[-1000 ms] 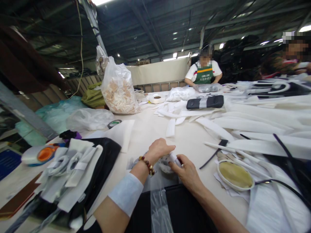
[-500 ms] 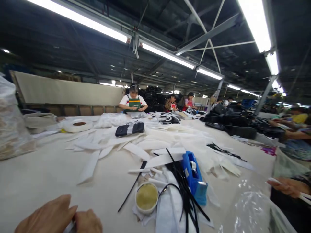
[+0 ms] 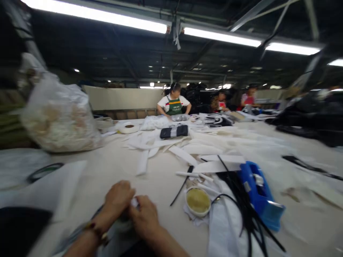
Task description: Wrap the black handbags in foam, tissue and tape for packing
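My left hand, with a beaded bracelet at the wrist, is closed with its fingers bent downward. Right beside it, my right hand is closed too, thumb and fingers pinched together. Between the two hands a small whitish bit shows; most of what they grip is hidden. Beneath the hands lies something dark and grey, blurred and partly covered by the forearms. To the right of my hands stands a round tub of yellowish paste, next to a bundle of black straps and a blue tape dispenser.
White cut strips spread over the middle of the table. A dark wrapped bundle and a white tape roll lie farther back. At left stands a stuffed plastic bag. Across the table is a co-worker in a green apron.
My view has turned left, so the table's things appear farther right and the bag shows whole. Both hands remain together, now more fully seen. The person at the right edge has left view.
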`<state>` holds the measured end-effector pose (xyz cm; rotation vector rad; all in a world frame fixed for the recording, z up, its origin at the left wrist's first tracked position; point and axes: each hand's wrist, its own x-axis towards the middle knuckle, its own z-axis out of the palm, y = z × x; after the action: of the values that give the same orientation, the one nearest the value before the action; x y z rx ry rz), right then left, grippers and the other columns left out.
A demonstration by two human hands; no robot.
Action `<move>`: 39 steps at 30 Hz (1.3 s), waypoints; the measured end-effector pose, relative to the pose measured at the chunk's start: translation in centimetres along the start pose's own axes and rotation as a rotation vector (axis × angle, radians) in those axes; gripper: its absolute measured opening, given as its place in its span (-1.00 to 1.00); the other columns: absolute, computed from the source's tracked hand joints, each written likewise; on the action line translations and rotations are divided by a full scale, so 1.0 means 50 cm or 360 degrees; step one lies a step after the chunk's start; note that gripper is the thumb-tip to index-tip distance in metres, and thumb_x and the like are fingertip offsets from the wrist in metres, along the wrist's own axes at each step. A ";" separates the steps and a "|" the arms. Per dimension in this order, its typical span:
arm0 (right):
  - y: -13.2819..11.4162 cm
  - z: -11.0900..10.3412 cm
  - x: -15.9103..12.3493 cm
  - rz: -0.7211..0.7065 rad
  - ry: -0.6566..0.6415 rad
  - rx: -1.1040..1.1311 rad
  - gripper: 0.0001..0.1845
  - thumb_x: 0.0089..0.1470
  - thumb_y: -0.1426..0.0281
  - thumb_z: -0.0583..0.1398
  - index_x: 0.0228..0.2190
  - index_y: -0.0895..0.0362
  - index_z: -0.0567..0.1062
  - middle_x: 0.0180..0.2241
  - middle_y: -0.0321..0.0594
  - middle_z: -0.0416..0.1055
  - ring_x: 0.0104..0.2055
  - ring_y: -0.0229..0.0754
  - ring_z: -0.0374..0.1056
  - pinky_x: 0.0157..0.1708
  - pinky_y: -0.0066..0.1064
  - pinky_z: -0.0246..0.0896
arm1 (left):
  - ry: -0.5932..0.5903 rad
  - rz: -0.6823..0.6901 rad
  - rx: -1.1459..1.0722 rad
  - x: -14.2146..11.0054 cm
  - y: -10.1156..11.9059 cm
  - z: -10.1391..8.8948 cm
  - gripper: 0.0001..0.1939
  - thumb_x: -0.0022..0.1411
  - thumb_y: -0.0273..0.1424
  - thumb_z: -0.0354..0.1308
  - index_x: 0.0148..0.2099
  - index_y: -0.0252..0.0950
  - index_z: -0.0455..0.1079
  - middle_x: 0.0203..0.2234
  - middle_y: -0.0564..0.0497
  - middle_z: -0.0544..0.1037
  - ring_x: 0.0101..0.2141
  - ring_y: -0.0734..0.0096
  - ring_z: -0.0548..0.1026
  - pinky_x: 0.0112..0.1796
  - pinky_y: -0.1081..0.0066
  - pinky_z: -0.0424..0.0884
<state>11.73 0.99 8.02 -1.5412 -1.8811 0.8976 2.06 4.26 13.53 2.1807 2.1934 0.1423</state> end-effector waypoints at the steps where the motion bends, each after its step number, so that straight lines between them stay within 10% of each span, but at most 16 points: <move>1: 0.002 -0.006 0.000 -0.0026 -0.0039 0.0029 -0.80 0.12 0.35 0.10 -0.30 0.14 0.50 -0.23 -0.12 0.48 -0.16 -0.06 0.38 -0.19 -0.28 0.20 | -0.0042 -0.0103 0.0033 0.003 0.007 -0.002 -0.80 0.05 -0.58 -0.01 -0.40 -0.44 0.46 -0.35 -0.27 0.56 -0.22 0.14 0.51 -0.19 0.26 0.38; 19: 0.053 0.003 0.025 -0.0091 -0.0276 -0.0105 -0.65 0.11 0.20 0.00 -0.55 0.11 0.39 -0.49 -0.18 0.40 -0.38 -0.10 0.32 -0.40 -0.36 0.05 | -0.0152 -0.0446 -0.0202 0.035 -0.008 0.049 -0.74 0.25 -0.26 0.09 -0.15 -0.37 0.38 -0.24 -0.05 0.50 -0.22 0.33 0.48 -0.17 0.21 0.42; 28: 0.077 -0.041 -0.019 -0.0238 0.0045 -0.0018 -0.39 -0.02 0.01 -0.03 -0.16 0.23 0.41 -0.28 -0.02 0.41 -0.18 0.03 0.33 -0.11 -0.14 0.18 | 0.0527 -0.0376 -0.0399 -0.146 -0.154 -0.080 -0.68 0.30 -0.31 -0.15 -0.11 -0.31 0.38 -0.19 -0.07 0.52 -0.21 0.35 0.49 -0.13 0.35 0.36; 33: 0.091 -0.028 -0.057 -0.0593 0.0193 -0.0062 -0.54 0.06 0.10 -0.02 -0.14 0.12 0.39 -0.20 -0.06 0.44 -0.15 0.00 0.35 -0.09 -0.12 0.22 | 0.0475 -0.0262 -0.0548 -0.304 -0.235 0.008 -0.39 0.11 -0.25 0.08 0.17 -0.42 0.15 0.14 -0.25 0.27 0.14 0.16 0.24 0.09 0.17 0.23; 39: 0.094 -0.002 -0.054 -0.0562 0.0144 -0.0349 -0.57 0.07 0.21 0.00 -0.08 0.15 0.38 -0.18 -0.04 0.44 -0.11 0.01 0.34 -0.10 -0.17 0.24 | -0.0007 -0.0240 -0.0746 -0.310 -0.211 0.090 -0.32 0.18 -0.34 -0.01 0.30 -0.40 -0.10 0.30 -0.18 -0.17 0.27 0.32 -0.18 0.23 0.21 -0.13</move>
<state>15.22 -1.06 4.45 -1.2828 -2.1506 0.4703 -7.89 -11.11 7.55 1.7556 2.0478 0.5781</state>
